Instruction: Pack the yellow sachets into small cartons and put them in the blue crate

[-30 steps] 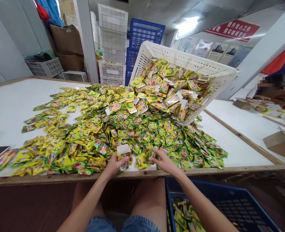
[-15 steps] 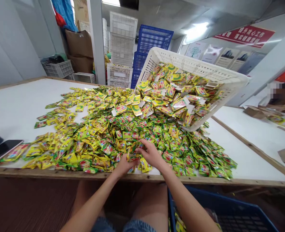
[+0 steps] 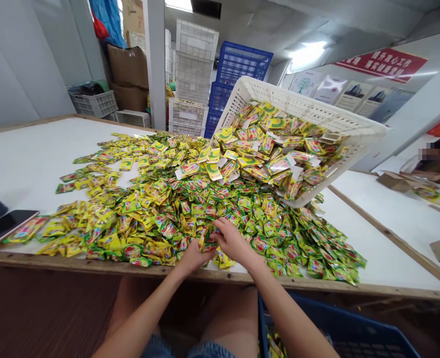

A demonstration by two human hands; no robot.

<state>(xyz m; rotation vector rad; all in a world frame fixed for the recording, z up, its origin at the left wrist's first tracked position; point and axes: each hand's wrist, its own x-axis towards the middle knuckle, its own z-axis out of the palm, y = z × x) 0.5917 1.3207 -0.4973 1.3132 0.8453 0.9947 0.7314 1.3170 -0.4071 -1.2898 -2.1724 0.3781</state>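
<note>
A wide heap of small yellow-green sachets [image 3: 175, 199] covers the white table [image 3: 26, 164]. My left hand [image 3: 193, 257] rests at the near edge of the heap, fingers curled round a small stack of sachets [image 3: 205, 243]. Right beside it, my right hand [image 3: 232, 241] pinches at the same stack from above. A white plastic basket [image 3: 316, 112] lies tipped over the heap at the back right, spilling larger sachets onto the table.
A dark phone [image 3: 3, 226] lies at the table's left edge. A blue crate [image 3: 335, 328] with some sachets stands below the table on my right. White and blue crates [image 3: 238, 64] are stacked behind. Another person sits at the far right by cardboard boxes [image 3: 395, 181].
My right hand moved left from the heap to meet the left hand. The white-topped stack in my left hand is now covered by both hands. The view shifted slightly.
</note>
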